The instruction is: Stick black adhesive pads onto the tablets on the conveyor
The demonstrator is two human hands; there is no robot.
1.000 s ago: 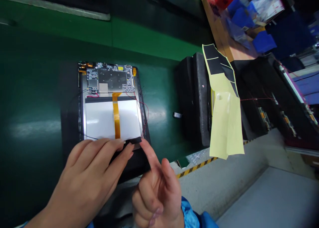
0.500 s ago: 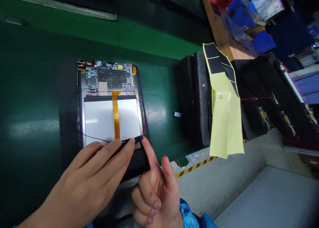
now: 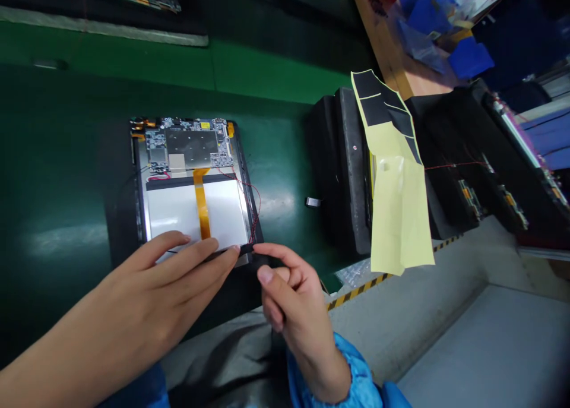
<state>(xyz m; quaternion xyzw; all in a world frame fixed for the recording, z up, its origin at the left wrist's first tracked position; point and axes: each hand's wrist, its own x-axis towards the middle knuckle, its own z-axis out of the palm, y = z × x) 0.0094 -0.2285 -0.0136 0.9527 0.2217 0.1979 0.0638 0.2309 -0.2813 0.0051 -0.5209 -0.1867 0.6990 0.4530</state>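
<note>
An opened tablet (image 3: 191, 188) lies on the green conveyor belt (image 3: 53, 176), with its circuit board at the far end, a white battery and an orange flex cable down the middle. A thin black tape strip (image 3: 238, 252) runs along the tablet's near edge. My left hand (image 3: 155, 295) lies flat with fingers stretched out, its fingertips pressing the strip. My right hand (image 3: 289, 295) has its fingers curled, thumb and forefinger pinching the strip's right end.
A yellow backing sheet (image 3: 401, 206) with black tape pieces hangs to the right, over black foam blocks (image 3: 342, 164). A small metal part (image 3: 313, 202) lies on the belt. More opened tablets (image 3: 490, 188) stand far right. Blue and red bins (image 3: 449, 22) sit on a wooden bench.
My right hand turned over and closed its thumb and forefinger on the strip's right end. My left hand slid a little back along the tablet's near edge. The view shifted slightly.
</note>
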